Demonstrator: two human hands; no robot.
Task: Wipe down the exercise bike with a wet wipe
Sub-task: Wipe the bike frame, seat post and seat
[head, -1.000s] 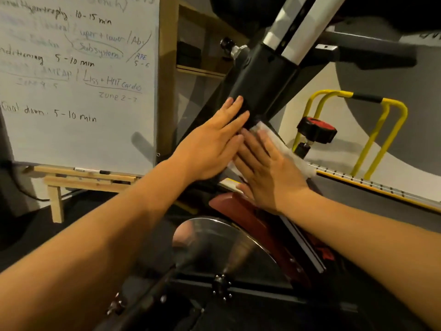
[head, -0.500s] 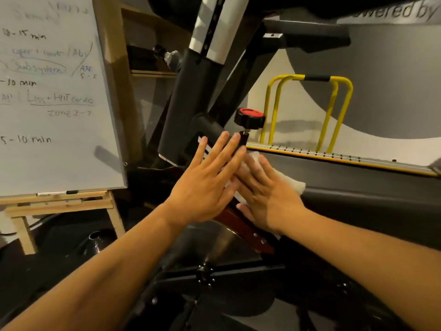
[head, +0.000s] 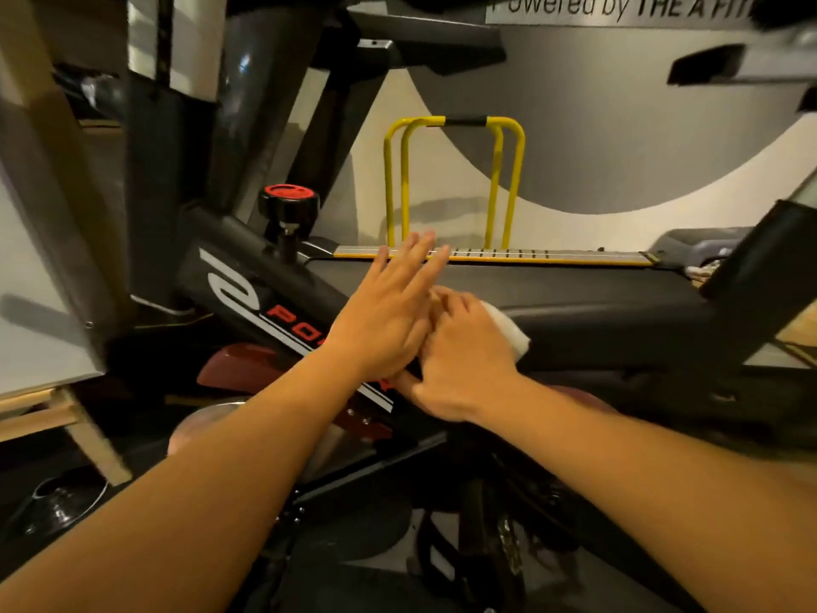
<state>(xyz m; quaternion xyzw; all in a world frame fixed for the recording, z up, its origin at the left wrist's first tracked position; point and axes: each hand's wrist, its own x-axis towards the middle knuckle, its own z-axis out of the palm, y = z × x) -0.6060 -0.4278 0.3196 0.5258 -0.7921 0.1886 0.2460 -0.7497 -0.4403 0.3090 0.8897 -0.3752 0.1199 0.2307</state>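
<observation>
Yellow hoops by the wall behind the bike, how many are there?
2. The outer hoop and the inner hoop stand nested together against the wall, just above the left hand. Their feet are hidden.

1 wide-angle camera is riding on the person's head, looking forward and down along both forearms, which are entering from the bottom edge. It is sitting close over the exercise bike (head: 238,276) frame, with the left hand (head: 384,320) and right hand (head: 464,369) meeting mid-picture. It is facing the wall (head: 619,139) and a yellow rack (head: 424,121), and the lens is bending the edges.
</observation>
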